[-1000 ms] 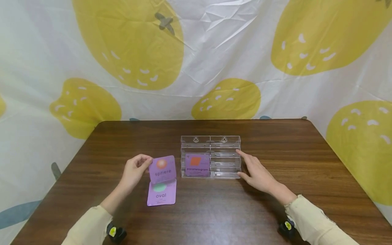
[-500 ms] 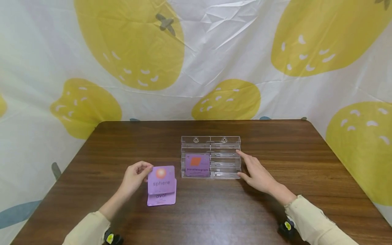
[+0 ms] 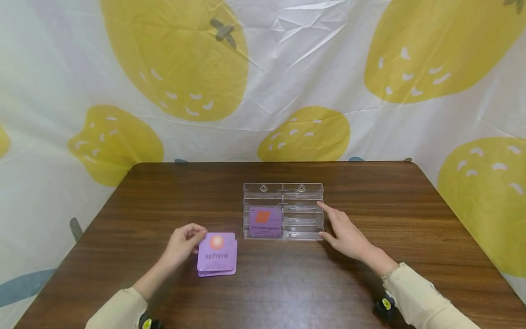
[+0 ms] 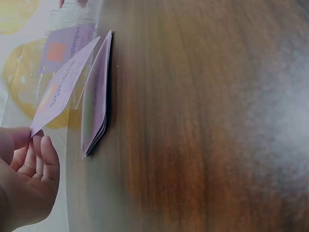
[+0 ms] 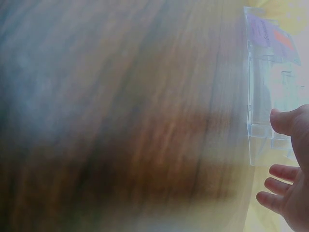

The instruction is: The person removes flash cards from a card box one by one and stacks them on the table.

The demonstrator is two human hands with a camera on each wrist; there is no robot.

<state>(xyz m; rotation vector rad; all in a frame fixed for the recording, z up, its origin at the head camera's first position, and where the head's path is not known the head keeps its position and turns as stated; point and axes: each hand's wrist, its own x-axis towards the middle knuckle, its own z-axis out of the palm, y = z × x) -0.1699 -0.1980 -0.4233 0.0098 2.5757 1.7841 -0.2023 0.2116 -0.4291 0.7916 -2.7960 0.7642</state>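
My left hand (image 3: 181,246) pinches the upper left corner of a purple sphere card (image 3: 216,252) between thumb and fingers. In the left wrist view that card tilts above a small stack of purple cards (image 4: 99,92), apart from its top at the near corner. The head view shows only the stack's lower and right edges. A clear acrylic card rack (image 3: 304,214) with two columns of tiers sits right of the stack. Its lower left pocket bears a purple parallelogram card (image 3: 265,222). My right hand (image 3: 348,233) rests its straight thumb and index finger against the rack's right side.
Everything lies on a dark wood-grain table (image 3: 263,297), whose far edge meets a white curtain (image 3: 304,55) printed with yellow fruit. Cameras with black mounts are worn on both wrists.
My left hand has come down and toward me with the sphere card, which now covers most of the oval card on the stack. The right hand and the rack have stayed put.
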